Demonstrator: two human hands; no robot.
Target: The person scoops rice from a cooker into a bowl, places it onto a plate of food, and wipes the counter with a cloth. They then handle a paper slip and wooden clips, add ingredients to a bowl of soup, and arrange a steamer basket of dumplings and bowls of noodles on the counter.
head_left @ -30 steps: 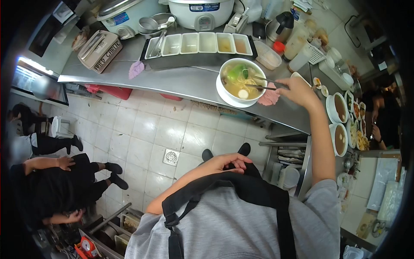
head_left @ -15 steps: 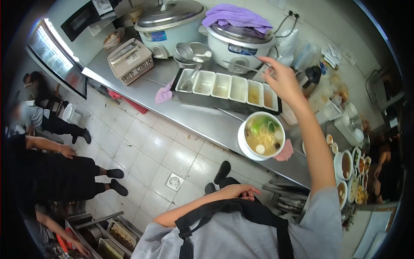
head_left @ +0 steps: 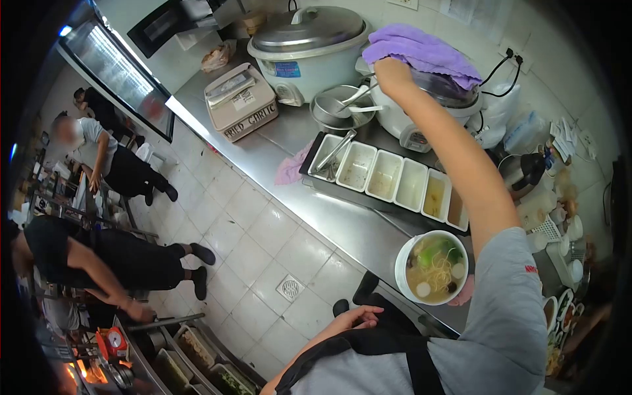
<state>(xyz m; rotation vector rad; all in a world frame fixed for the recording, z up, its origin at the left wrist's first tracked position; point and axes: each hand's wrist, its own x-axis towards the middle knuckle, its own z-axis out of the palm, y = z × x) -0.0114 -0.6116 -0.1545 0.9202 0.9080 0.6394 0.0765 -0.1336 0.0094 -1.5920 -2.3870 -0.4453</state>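
Note:
My right hand (head_left: 393,76) is closed around slim metal tongs (head_left: 359,95), which reach down over a metal bowl (head_left: 322,120) holding a ladle-like cup and white-handled utensils. The far end of the tongs is hard to make out among them. Low in front of my body, my left hand (head_left: 359,318) hangs with loosely bent fingers and nothing in it. A white bowl of noodle soup (head_left: 434,268) with greens and pale round pieces stands at the counter edge. Behind it is a black rack (head_left: 388,203) of white tubs; metal tongs lie in the leftmost tub (head_left: 329,158).
Two large cookers (head_left: 309,56) stand at the back, a purple towel (head_left: 421,52) over the right one. A box marked fried garlic (head_left: 240,105) sits left on the steel counter (head_left: 263,168). Co-workers (head_left: 112,257) stand at left, near a flame (head_left: 89,372).
My right hand has moved left with the tongs, from above the tubs' right end to the metal bowl. The view has shifted. A co-worker at left has bent an arm down.

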